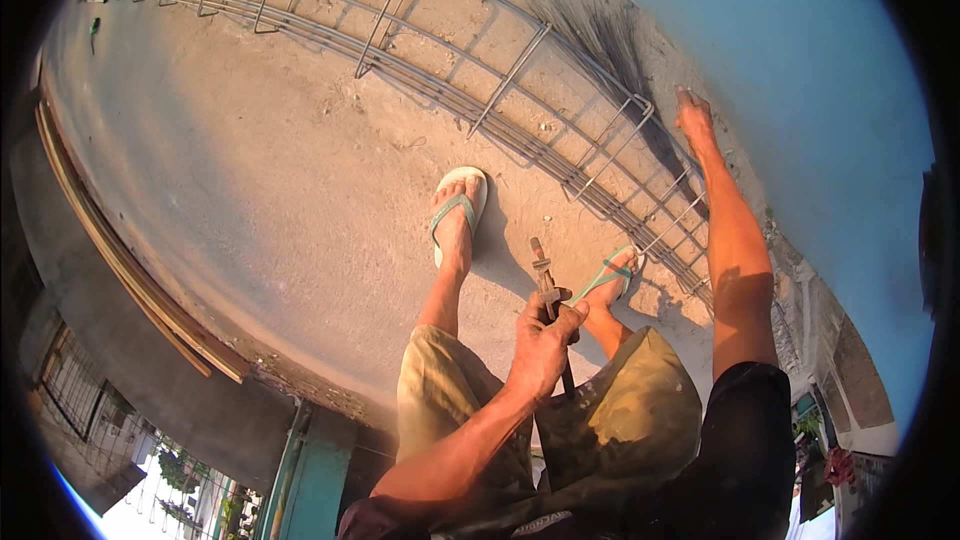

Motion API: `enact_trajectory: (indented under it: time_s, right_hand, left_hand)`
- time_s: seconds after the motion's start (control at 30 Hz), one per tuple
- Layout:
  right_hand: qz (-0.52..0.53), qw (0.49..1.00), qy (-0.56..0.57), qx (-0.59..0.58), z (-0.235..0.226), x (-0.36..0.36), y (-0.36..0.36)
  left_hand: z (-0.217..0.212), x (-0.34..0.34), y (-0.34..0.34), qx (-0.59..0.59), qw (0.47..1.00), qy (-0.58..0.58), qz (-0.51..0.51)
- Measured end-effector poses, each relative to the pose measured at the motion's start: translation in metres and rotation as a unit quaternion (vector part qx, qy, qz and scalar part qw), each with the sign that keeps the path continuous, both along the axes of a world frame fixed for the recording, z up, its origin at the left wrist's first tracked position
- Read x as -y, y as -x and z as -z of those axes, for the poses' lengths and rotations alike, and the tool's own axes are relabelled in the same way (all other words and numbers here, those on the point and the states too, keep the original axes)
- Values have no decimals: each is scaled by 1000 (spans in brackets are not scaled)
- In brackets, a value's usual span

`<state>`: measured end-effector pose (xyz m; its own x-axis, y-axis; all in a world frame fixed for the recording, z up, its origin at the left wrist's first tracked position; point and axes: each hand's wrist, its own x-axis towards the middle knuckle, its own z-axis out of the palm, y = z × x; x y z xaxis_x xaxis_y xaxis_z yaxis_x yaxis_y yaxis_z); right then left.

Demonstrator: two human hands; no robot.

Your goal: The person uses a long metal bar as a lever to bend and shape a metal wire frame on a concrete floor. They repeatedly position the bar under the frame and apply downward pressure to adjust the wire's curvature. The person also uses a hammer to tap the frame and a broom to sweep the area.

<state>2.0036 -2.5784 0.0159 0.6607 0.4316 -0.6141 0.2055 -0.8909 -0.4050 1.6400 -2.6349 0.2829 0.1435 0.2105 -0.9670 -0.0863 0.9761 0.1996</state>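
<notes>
My left hand (545, 340) is closed around a metal hand tool with a notched, jaw-like head (546, 285) and a rusty brown tip. Its dark handle extends below my fingers; I cannot make out its exact kind. My right arm stretches forward past the end of a rebar cage (510, 75). Beside the cage, next to the blue wall, my right hand (693, 112) has its fingers curled, and anything in them is too small to tell. Close to that hand, a bundle of thin dark strands (625, 55) lies through the cage's end, fanned out at its far end.
The long cage curves across the dusty concrete floor (270, 180) to the far left. My sandalled feet (460, 205) stand near its side. A blue wall (800, 60) rises at the right. Long wooden strips (130, 250) lie along the left edge. A small green object (95, 28) sits far left.
</notes>
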Motion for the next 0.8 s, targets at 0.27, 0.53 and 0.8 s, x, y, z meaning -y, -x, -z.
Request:
enact_trajectory:
  time_s: [0.27, 0.53, 0.8]
  right_hand:
    - [255, 872, -324, -263, -96, -31, -5]
    - [-45, 711, -577, -400, -532, -265, 218]
    - [-450, 859, -66, -235, -613, -172, 378]
  left_hand:
    - [-10, 10, 16, -25, 994, -72, -73]
    - [-126, -25, 91, -5, 959, -135, -250]
    - [-307, -86, 253, -42, 959, -279, -33]
